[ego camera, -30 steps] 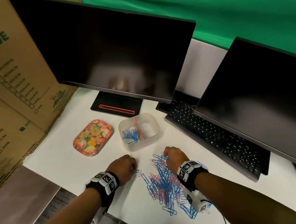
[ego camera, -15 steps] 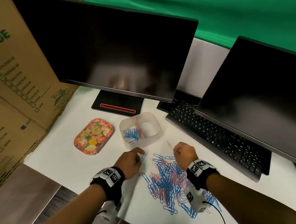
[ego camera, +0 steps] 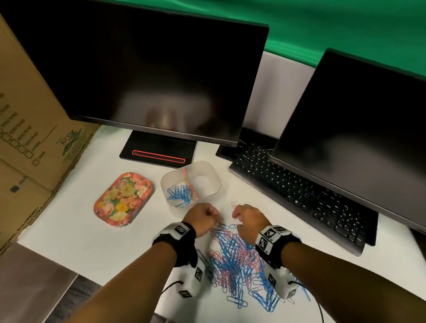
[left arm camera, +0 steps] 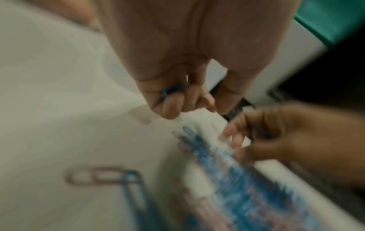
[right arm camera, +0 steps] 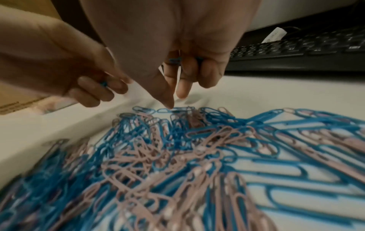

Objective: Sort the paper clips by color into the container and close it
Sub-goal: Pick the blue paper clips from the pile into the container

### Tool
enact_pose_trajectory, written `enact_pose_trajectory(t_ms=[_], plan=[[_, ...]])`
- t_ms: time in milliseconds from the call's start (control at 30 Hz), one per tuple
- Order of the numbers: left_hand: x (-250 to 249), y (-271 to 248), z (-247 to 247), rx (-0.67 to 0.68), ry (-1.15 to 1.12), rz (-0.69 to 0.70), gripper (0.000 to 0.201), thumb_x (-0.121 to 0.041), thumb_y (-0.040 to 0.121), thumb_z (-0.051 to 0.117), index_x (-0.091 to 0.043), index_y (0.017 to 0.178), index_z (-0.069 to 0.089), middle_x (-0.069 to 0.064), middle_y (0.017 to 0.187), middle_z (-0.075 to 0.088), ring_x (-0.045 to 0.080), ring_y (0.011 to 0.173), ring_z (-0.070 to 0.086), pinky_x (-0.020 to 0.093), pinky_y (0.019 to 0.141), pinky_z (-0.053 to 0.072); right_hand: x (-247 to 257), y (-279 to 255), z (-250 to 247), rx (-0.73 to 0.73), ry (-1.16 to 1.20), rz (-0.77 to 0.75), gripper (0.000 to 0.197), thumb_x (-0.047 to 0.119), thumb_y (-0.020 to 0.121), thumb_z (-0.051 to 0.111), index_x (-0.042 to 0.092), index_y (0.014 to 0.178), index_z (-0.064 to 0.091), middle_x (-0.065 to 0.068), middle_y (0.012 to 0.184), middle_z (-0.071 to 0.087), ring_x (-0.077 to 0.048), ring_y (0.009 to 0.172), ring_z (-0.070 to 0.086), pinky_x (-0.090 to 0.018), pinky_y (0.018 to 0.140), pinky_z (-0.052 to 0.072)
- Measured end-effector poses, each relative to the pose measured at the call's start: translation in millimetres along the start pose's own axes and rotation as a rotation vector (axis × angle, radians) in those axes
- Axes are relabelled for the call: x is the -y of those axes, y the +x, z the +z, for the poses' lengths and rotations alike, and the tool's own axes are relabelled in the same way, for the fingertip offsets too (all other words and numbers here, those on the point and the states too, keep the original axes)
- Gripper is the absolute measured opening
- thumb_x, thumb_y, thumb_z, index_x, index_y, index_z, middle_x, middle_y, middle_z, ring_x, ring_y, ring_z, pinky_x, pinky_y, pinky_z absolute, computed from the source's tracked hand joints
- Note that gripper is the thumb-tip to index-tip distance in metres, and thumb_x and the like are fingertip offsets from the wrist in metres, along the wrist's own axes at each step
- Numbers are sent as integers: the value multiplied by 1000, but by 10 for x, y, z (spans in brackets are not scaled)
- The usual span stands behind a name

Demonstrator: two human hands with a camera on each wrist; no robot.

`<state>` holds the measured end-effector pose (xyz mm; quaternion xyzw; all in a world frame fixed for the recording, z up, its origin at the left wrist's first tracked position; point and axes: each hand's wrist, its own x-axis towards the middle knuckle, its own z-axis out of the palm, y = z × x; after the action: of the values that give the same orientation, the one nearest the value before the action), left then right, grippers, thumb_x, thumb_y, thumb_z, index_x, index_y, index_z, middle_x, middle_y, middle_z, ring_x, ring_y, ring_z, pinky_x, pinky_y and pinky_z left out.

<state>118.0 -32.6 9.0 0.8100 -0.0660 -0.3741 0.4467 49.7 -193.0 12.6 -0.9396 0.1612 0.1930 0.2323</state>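
Note:
A tangled pile of blue and pink paper clips (ego camera: 239, 260) lies on the white desk. My left hand (ego camera: 207, 217) is curled at the pile's far edge, just short of the container, and grips a blue paper clip (left arm camera: 173, 92) in its fingers. My right hand (ego camera: 243, 218) holds blue clips (right arm camera: 174, 60) under its curled fingers, while its thumb and forefinger point down onto the pile (right arm camera: 177, 148). The translucent container (ego camera: 214, 176) stands just beyond the hands, with blue clips (ego camera: 180, 195) in its left compartment. A single pink clip (ego camera: 233, 205) lies between container and right hand.
A floral lid (ego camera: 124, 199) lies left of the container. Two dark monitors (ego camera: 150, 77) and a black keyboard (ego camera: 297, 193) close off the back and right. Cardboard boxes (ego camera: 9, 112) stand on the left. The desk edge runs near my forearms.
Both hands have moved forward from the middle of the pile to its far edge, nearer the container. The left hand has shifted right, close to the right hand.

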Motion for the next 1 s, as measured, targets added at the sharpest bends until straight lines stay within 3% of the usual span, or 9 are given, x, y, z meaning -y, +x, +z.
enact_pose_trajectory(t_ms=[67,167,300,467,600,700,800,900,1000], plan=[[21,58,71,-27,455,126,12,-15,84,61,-24,89,66,-3,94,61,16,87,59,24,76,45,-6,0,37,4,-52,-23,34,-1,83,55,19,110,57,-2,117,57,-20,103,58,-28,85,51],[28,101,166,-44,743,226,20,-13,85,59,-28,96,67,1,103,59,25,95,60,31,81,50,6,-7,54,-4,-105,-46,34,-3,85,53,17,112,58,-5,117,59,-22,103,58,-26,83,48],[-25,139,202,-38,858,188,21,-12,86,56,-22,104,64,5,109,56,30,99,59,40,88,51,49,10,48,6,-147,0,37,-3,87,51,16,118,56,-7,120,57,-23,110,57,-26,80,46],[-61,132,164,23,871,121,23,-16,85,60,-15,109,60,8,111,57,31,102,60,41,88,52,53,32,22,38,-121,28,34,-2,86,53,11,118,57,-10,121,57,-24,110,57,-29,87,49],[-105,74,86,-33,642,154,14,-12,83,60,-16,93,68,5,102,69,25,95,64,31,82,54,12,23,-9,6,-29,50,20,8,90,53,7,105,65,-11,112,63,-26,104,61,-27,81,50],[-75,2,14,-33,453,152,20,-13,84,64,-16,103,67,2,97,71,18,90,65,23,80,49,-48,33,-72,-31,165,103,12,17,88,59,14,80,66,-8,92,67,-23,84,61,-23,73,49],[-66,-90,-53,-10,258,139,19,-17,88,63,-17,106,68,0,91,67,11,82,63,19,76,45,-77,33,-142,-49,341,109,11,15,82,65,18,71,65,-1,75,65,-17,72,59,-21,68,45],[-106,-243,-165,13,-238,45,17,-8,91,53,-10,91,70,1,77,56,8,53,47,19,53,39,69,14,-255,-5,638,63,18,0,79,62,15,71,65,-4,70,65,-8,57,58,-23,61,49],[-170,-388,-343,-12,-725,-56,17,-5,91,46,-7,84,62,4,69,44,15,53,40,27,50,34,397,23,-394,134,875,43,21,-7,85,51,11,83,62,-6,66,56,-9,44,43,-20,41,34]])
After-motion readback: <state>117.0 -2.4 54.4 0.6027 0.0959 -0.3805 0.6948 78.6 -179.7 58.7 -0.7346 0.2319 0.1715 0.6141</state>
